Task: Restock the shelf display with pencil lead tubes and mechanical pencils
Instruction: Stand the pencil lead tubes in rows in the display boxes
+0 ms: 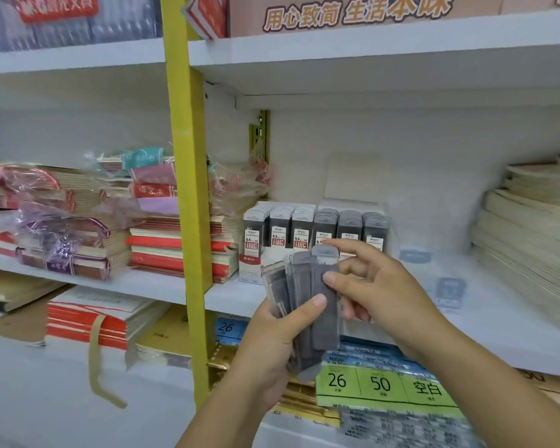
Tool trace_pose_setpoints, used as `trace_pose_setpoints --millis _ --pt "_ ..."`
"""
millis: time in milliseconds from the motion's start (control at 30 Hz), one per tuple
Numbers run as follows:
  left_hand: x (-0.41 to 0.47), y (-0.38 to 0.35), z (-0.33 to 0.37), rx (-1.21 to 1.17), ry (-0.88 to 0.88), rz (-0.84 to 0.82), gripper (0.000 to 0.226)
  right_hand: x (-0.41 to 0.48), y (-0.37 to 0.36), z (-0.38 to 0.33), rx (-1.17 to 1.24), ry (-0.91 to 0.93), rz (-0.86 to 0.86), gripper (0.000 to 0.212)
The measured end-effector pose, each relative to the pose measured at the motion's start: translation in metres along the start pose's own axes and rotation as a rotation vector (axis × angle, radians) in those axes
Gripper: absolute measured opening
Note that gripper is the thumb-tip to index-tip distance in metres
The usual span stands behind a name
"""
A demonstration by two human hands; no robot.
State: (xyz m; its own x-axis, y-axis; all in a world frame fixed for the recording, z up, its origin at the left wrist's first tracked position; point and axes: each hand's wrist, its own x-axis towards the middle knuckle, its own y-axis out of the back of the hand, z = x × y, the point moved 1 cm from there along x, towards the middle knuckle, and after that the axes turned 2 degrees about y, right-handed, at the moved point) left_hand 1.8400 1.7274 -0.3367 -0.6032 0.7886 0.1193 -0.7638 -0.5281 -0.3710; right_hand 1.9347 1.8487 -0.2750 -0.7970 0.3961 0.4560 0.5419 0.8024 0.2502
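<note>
While the left hand (272,347) curls round a fan of lead packs (280,286) just before the display box (314,227), the right hand (382,286) pinches the front pack (325,318) by its edge; they look light, stiff and slippery.

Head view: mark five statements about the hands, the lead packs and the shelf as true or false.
1. The left hand holds a bunch of grey lead packs. True.
2. The right hand lies flat on the shelf. False: it is raised and pinches the frontmost pack of the bunch.
3. The display box stands right of the yellow post. True.
4. The display box is empty. False: rows of packs stand in it.
5. A loose pack lies on the shelf right of the box. True.
</note>
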Motion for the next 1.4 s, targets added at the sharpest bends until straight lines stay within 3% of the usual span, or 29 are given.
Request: trace_pose_setpoints --millis 300,433,600,667,767,833,900,1033,1167,1267,1400 --pt "0.006 0.011 0.015 0.145 0.000 0.098 0.033 0.011 0.015 -0.008 -0.021 0.008 -0.052 0.025" --pt "0.009 0.021 0.014 0.157 0.001 0.194 0.019 0.016 0.023 -0.013 0.011 -0.017 -0.035 0.035" --pt "0.007 0.018 0.016 0.118 -0.020 0.137 0.028 0.016 0.023 -0.018 -0.065 0.041 0.031 0.039" --pt "0.007 0.018 0.015 0.074 -0.017 0.100 0.036 0.016 0.024 -0.019 -0.081 0.079 0.103 0.040" --pt "0.008 0.019 0.015 0.021 -0.021 0.052 0.049 0.018 0.043 -0.028 -0.139 0.236 0.363 0.036" --pt "0.010 0.020 0.013 -0.006 -0.036 0.063 0.052 0.024 0.062 -0.039 -0.257 0.346 0.456 0.037" --pt "0.013 0.020 0.011 -0.034 -0.040 0.069 0.048 0.034 0.077 -0.043 -0.405 0.380 0.437 0.042" --pt "0.016 0.017 0.008 -0.039 -0.044 0.050 0.026 0.051 0.090 -0.033 -0.627 0.306 0.341 0.042" --pt "0.018 0.015 0.007 -0.034 -0.056 0.046 0.023 0.061 0.092 -0.021 -0.789 0.278 0.272 0.041" --pt "0.017 0.015 0.006 -0.008 -0.067 0.040 0.019 0.065 0.087 -0.012 -1.034 0.252 0.192 0.029" --pt "0.014 0.017 0.008 0.051 -0.073 0.038 0.021 0.061 0.079 -0.004 -1.335 0.161 0.203 0.035"
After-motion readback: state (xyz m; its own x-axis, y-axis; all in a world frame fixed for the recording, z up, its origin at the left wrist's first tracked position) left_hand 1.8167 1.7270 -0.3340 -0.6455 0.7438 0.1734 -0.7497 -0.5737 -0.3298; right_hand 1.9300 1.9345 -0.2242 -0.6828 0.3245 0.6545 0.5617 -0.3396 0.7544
